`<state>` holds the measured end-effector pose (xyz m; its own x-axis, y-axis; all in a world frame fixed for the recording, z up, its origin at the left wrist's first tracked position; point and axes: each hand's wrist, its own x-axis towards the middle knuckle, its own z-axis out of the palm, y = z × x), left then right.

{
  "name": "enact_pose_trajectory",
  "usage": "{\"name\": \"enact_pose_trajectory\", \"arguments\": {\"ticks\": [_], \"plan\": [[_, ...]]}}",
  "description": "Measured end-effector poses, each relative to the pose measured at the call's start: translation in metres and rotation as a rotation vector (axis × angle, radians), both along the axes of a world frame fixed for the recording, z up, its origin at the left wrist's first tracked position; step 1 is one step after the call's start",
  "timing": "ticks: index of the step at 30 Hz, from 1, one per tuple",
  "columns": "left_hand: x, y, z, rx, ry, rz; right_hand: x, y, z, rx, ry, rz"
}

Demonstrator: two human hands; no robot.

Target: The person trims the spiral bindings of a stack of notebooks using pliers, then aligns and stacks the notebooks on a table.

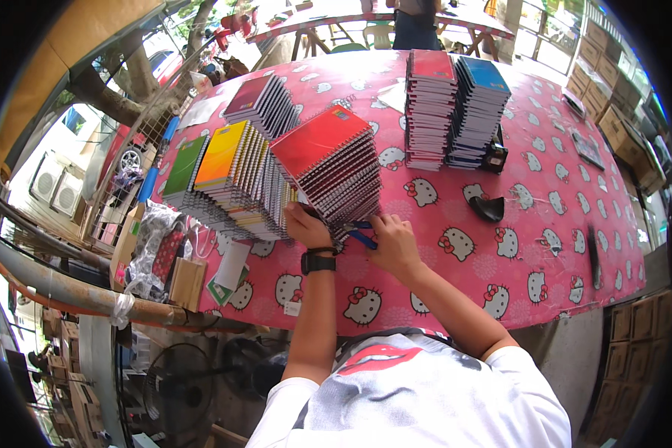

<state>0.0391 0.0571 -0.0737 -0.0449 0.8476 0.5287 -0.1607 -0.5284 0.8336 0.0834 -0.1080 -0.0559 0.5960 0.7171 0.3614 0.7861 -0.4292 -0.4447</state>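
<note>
From the head camera: your left hand [305,224] is pressed against the near edge of the red-covered notebook stack [336,168], fingers curled on the spiral side, holding it steady. Your right hand [393,243] sits just beside it at the stack's lower corner, fingers closed round a blue-handled tool [362,237]; what kind of tool, I can't tell. The stack leans on the tabletop [545,224], right in front of you.

By the look of it you're well along: left of you the fanned yellow-and-orange stack [235,175], the green-covered stack [183,168] and the dark red stack [265,101] already lie sorted by colour, and two upright piles stand farther back, one red-topped [429,108], one blue-topped [481,112]. The stack in hand seems the one left.

Packages: brown cardboard boxes [612,97] line the far right, a small brown carton [187,282] sits at the tabletop's left edge, beside crinkled clear plastic wrap [151,239].
</note>
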Motion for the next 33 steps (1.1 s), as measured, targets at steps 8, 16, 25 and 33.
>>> {"name": "enact_pose_trajectory", "arguments": {"ticks": [8,16,25,33], "plan": [[0.001,-0.008,0.011,-0.100,-0.062,-0.072,-0.001,0.010,-0.005,0.008,-0.043,0.027],[-0.001,-0.004,0.010,-0.124,-0.090,-0.100,0.002,0.003,-0.002,-0.025,0.107,0.031],[0.001,0.003,0.001,-0.129,-0.114,-0.109,-0.003,0.007,-0.008,-0.055,-0.043,-0.018],[0.000,0.001,0.004,-0.144,-0.129,-0.135,-0.004,0.006,-0.002,-0.026,-0.036,0.001]]}}
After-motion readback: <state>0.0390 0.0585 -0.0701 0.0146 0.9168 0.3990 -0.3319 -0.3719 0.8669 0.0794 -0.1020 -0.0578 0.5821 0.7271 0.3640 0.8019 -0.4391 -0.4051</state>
